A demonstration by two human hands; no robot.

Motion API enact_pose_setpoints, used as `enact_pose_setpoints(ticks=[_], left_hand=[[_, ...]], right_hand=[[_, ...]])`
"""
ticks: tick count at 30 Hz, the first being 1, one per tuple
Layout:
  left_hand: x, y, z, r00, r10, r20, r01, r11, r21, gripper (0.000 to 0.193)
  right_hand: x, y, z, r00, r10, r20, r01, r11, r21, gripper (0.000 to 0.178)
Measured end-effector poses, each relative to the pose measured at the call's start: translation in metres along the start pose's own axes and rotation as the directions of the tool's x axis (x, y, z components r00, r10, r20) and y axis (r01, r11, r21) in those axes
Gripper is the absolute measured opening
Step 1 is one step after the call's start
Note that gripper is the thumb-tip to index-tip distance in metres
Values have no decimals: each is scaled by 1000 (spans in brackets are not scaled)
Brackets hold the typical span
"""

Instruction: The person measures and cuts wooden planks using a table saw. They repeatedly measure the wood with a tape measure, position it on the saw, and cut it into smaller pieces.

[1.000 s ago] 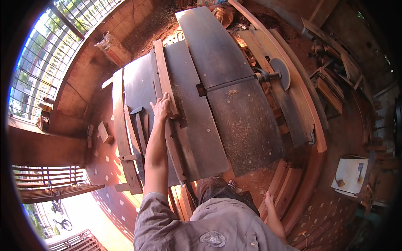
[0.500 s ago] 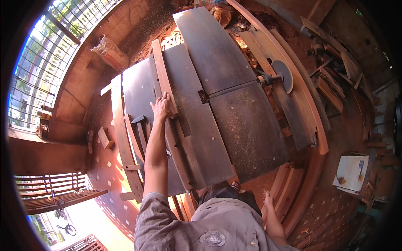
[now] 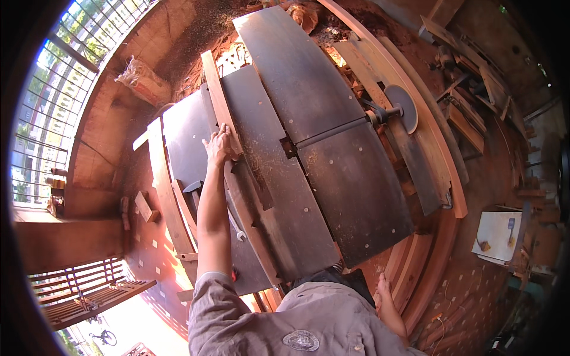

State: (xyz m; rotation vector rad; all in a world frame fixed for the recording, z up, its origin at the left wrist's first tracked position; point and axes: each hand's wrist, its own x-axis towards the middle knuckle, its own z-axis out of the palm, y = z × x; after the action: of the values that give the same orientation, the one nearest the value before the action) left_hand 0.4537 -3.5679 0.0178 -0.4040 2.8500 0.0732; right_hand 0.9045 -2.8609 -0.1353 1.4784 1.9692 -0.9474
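Observation:
A long wooden strip (image 3: 217,95) lies on the dark metal machine table (image 3: 249,98), pointing away from me along the table's raised fence (image 3: 249,210). My left hand (image 3: 219,145) is on the strip's near end, fingers laid over it and one finger sticking out to the left. The thumb is mostly hidden. Low at my right side, my right hand (image 3: 383,288) hangs near stacked timber, its fingers loosely extended and nothing visible in them. A hammer (image 3: 193,187) and a wrench (image 3: 238,232) rest left of the fence, close to my left forearm.
A round disc on a shaft (image 3: 401,109) projects at the table's right side, beside long planks (image 3: 436,142). Wood shavings are scattered over the metal surface. More boards (image 3: 172,196) lean along the left edge. A wood block (image 3: 146,206) lies on the tiled floor.
My left hand and the wooden strip have slid farther away along the table. The wrench now shows beside my forearm. My right hand stays low at my side.

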Motion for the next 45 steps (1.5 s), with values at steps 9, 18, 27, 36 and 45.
enact_pose_setpoints(ticks=[9,18,27,36,45], left_hand=[[47,-17,-22,1000,-10,10,10,1000,23,125],[166,-80,-40,935,-56,349,138,967,-214,70],[173,-5,-31,863,-486,133,504,820,-270,74],[145,-93,-73,995,-22,-100,-72,549,-833,37],[-88,-39,-108,951,-171,257,294,247,-923,31]], right_hand=[[-4,-13,6,999,43,-8,-43,999,21,66],[-23,-15,3,1000,-9,25,9,1000,-5,54],[-55,9,-7,989,147,24,-148,988,40,41],[-40,27,-25,995,82,60,-87,993,81,38],[-102,-98,-88,802,-427,417,594,639,-489,35]])
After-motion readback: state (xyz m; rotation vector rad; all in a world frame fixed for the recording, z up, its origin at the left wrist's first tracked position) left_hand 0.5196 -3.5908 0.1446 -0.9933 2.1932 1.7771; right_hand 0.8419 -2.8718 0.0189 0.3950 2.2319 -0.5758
